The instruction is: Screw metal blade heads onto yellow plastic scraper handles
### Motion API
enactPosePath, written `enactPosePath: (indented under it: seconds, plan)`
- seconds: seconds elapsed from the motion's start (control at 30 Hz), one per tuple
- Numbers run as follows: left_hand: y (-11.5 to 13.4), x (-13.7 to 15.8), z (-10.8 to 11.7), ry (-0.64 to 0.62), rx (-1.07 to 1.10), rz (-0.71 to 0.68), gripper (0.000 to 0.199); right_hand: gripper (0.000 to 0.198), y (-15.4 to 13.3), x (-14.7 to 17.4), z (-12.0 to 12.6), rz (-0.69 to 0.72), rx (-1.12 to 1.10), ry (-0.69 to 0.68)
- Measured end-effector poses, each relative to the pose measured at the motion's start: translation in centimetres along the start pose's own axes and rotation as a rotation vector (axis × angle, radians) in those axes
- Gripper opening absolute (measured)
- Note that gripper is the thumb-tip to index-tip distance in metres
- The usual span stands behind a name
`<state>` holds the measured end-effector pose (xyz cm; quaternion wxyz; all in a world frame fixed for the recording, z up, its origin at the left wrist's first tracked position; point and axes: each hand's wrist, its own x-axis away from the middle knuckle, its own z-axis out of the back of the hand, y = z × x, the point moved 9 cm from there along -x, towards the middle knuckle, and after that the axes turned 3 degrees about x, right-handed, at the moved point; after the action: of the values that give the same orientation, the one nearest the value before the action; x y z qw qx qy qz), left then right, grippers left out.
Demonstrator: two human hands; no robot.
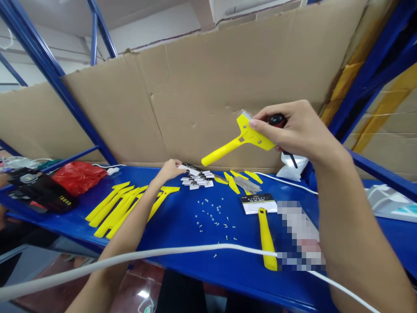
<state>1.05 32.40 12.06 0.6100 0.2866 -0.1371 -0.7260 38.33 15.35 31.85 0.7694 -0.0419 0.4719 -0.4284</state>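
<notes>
My right hand point(293, 128) is raised above the table, gripping the head of a yellow scraper point(223, 151) by thumb and fingers. Two screws show in the scraper's head, and its handle points down to the left. A black-and-red handled tool point(276, 120), apparently a screwdriver, is tucked in the same hand, its shaft mostly hidden. At the back of the table my left hand point(172, 169) pinches a black-and-white packaging card point(190, 168) at the top of a pile of similar cards point(197, 182). Another yellow scraper point(267, 241) lies with a card point(258, 204) over its upper end.
Several yellow scraper handles point(112, 206) lie to the left, partly behind my left forearm. Small screws and nuts point(211, 217) are scattered mid-table. Yellow pieces point(232, 182) and grey metal strips point(247, 184) lie behind. A white cable point(182, 250) crosses in front. Cardboard point(202, 95) walls the back.
</notes>
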Motion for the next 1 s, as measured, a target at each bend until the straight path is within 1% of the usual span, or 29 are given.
enactPosePath:
  seconds: [0.1,0.17,0.23,0.27,0.3,0.37,0.43,0.47,0.53,0.63,0.73,0.87,0.93,1.0]
  plan:
    - [1.6,1.7,1.0,0.068,0.111,-0.111,0.052,0.023,0.0,-0.1,0.1,-0.009,0.014,0.041]
    - [3.1,3.3,1.4,0.132,0.269,-0.244,0.055,0.024,0.0,-0.1,0.2,-0.01,0.025,0.075]
    - [4.4,4.9,2.0,0.216,0.412,-0.385,0.051,0.022,0.0,-0.1,0.6,0.007,0.031,0.134]
    - [4.9,5.8,2.3,0.262,0.431,-0.451,0.046,0.02,0.0,-0.1,0.8,0.018,0.032,0.168]
    - [5.5,6.6,2.5,0.301,0.411,-0.518,0.039,0.019,0.0,-0.1,1.1,0.027,0.028,0.197]
    - [6.9,8.1,2.7,0.337,0.32,-0.679,0.02,0.019,0.0,0.1,1.3,0.026,0.015,0.223]
    - [8.2,9.5,2.7,0.34,0.241,-0.833,0.003,0.022,0.0,0.2,1.1,0.001,0.012,0.192]
    - [8.7,10.1,2.7,0.345,0.22,-0.893,0.007,0.024,0.0,0.2,0.9,-0.011,0.016,0.165]
    - [9.3,11.0,3.0,0.376,0.21,-0.966,0.014,0.024,-0.2,0.3,0.5,-0.028,0.032,0.116]
    - [9.7,11.6,3.4,0.399,0.228,-0.986,0.011,0.025,-0.7,0.4,0.0,-0.015,0.053,0.076]
    - [9.9,11.7,3.7,0.399,0.274,-0.921,0.003,0.025,-1.5,0.4,-0.2,0.051,0.098,0.072]
    - [10.1,11.8,4.3,0.448,0.366,-0.839,0.016,0.029,-2.2,0.3,-0.8,0.098,0.147,0.013]
    - [10.3,11.8,4.3,0.435,0.409,-0.803,0.02,0.03,-2.3,0.3,-1.3,0.1,0.146,-0.033]
    - [10.3,11.6,3.9,0.394,0.46,-0.753,0.022,0.031,-2.2,0.2,-1.9,0.098,0.129,-0.076]
